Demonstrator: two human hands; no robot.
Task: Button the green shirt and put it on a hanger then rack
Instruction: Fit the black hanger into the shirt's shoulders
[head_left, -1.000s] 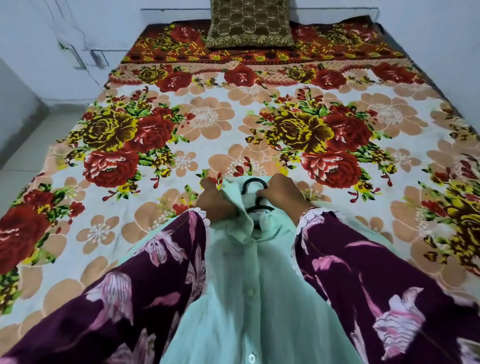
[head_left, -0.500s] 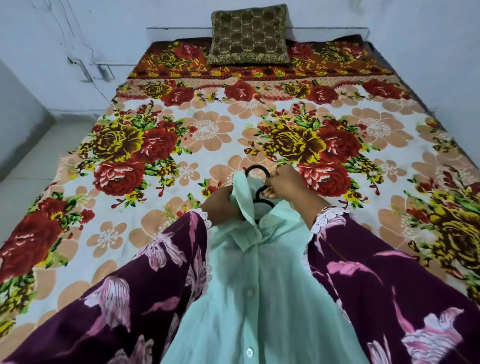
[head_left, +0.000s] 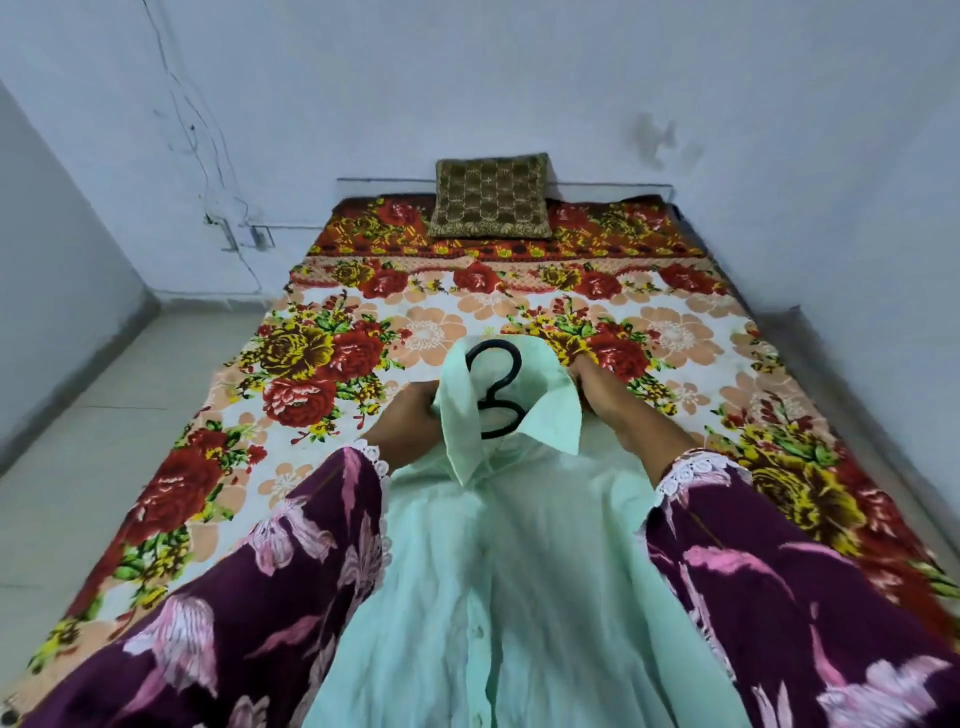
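The pale green shirt (head_left: 498, 561) hangs in front of me, buttoned down its front, its collar standing up. A black hanger hook (head_left: 496, 387) sticks out of the collar opening; the hanger's shoulders are hidden inside the shirt. My left hand (head_left: 408, 423) grips the left side of the collar. My right hand (head_left: 597, 387) grips the collar's right side, its fingers partly hidden behind the cloth. Both arms wear purple floral sleeves with white lace cuffs.
A bed (head_left: 363, 322) with a red, yellow and peach flowered blanket lies ahead. A brown patterned cushion (head_left: 491, 195) leans against the white back wall. Pale tiled floor (head_left: 104, 415) runs along the bed's left side. No rack is in view.
The shirt on its hanger has been lifted higher off the bed. My hands moved apart to the collar's two sides, uncovering the hook. The view has tilted up toward the wall.
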